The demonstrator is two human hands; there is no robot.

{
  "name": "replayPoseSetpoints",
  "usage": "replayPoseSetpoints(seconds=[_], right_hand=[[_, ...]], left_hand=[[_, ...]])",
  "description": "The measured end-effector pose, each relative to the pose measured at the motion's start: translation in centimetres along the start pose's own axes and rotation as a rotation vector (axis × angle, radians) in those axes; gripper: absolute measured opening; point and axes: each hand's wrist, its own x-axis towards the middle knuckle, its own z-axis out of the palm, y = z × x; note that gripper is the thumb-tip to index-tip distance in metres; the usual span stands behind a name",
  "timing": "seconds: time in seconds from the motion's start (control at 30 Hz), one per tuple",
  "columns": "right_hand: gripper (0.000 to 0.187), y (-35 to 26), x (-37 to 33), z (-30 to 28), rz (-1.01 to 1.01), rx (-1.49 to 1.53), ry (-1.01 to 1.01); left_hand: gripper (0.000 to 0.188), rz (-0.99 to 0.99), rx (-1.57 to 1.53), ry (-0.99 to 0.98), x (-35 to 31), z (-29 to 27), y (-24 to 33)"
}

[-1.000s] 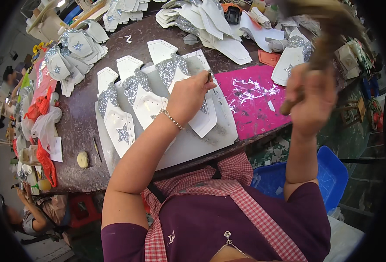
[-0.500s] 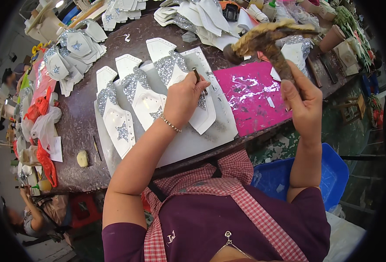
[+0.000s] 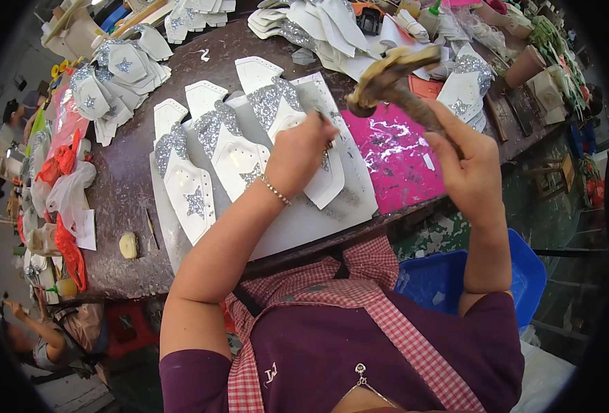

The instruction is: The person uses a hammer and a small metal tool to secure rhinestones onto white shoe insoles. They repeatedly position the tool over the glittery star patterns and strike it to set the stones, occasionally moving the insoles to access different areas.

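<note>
The dark table point(image 3: 112, 213) is stretching before me, a white board point(image 3: 297, 234) lying on it left of a pink mat point(image 3: 397, 175). Three white, glittery pieces point(image 3: 232, 155) are lying on the board. A hammer point(image 3: 387, 72) is hanging over the mat's far edge — my right hand point(image 3: 473, 168) is gripping its handle, fingers curled. My left hand point(image 3: 301, 151) is pinching a slim tool point(image 3: 329, 145), mostly hidden, at the rightmost piece point(image 3: 326, 186).

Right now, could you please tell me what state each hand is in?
Left hand: closed, holding a dark tool, mostly hidden.
Right hand: closed, holding a hammer.
</note>
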Motion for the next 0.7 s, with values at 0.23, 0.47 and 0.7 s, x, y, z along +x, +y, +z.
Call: replayPoseSetpoints(seconds=[0.23,0.47,0.7], right_hand=[[0.043,1.6,-2.3,0.2,0.163,0.425,0.102],[0.044,0.4,-0.9,-2.0,-0.012,0.73,0.279],[0.033,0.2,-1.4,0.4,-0.241,0.311,0.171]], left_hand=[[0.02,-0.111,-0.097,0.014,-1.4,-0.2,0.4],[0.019,-0.066,0.015,-0.09,-0.9,-1.0,0.9],[0.017,0.163,0.142,-0.108,-1.0,-0.5,1.7]])
